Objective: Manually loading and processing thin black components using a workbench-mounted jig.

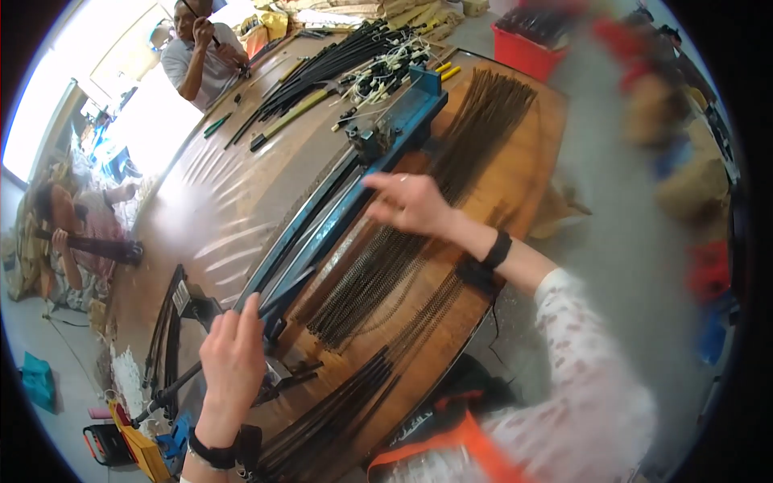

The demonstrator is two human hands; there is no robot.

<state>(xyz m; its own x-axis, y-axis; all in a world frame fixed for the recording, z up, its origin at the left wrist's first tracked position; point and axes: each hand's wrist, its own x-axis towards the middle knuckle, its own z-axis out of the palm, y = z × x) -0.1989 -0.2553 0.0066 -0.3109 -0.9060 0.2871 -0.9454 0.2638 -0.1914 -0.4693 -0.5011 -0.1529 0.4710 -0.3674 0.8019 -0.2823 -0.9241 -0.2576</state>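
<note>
1. Head view: a long blue metal frame with paired rails [326, 231] lies slantwise on the brown wooden worktop [527, 165], from 1 o'clock down to 8 o'clock.
2. At 8 o'clock, the left hand [232, 354] is by the frame's near end, fingers straight and side by side; its thumb is hidden, so I cannot tell what its grip is doing.
3. Just off centre, toward 1 o'clock, the right hand [415, 205] reaches over the frame. Its grip stands apart, index finger stretched out above the thumb; contact with the rail is unclear.
4. A grey metal block [370, 143] sits toward the frame's far end, at 12 o'clock.
5. Thin, dark bronze coiled springs [362, 290] lie beside the frame between 6 and 7 o'clock, with slim black rods [338, 402] farther out.
6. Long black tubes [322, 76] lie between 11 and 12 o'clock; tangled white-and-black cables [394, 72] lie at 12.
7. Co-workers: one person in a grey shirt [181, 64] between 10 and 11 o'clock; another, at 9, holds a dark tube [101, 245].
</note>
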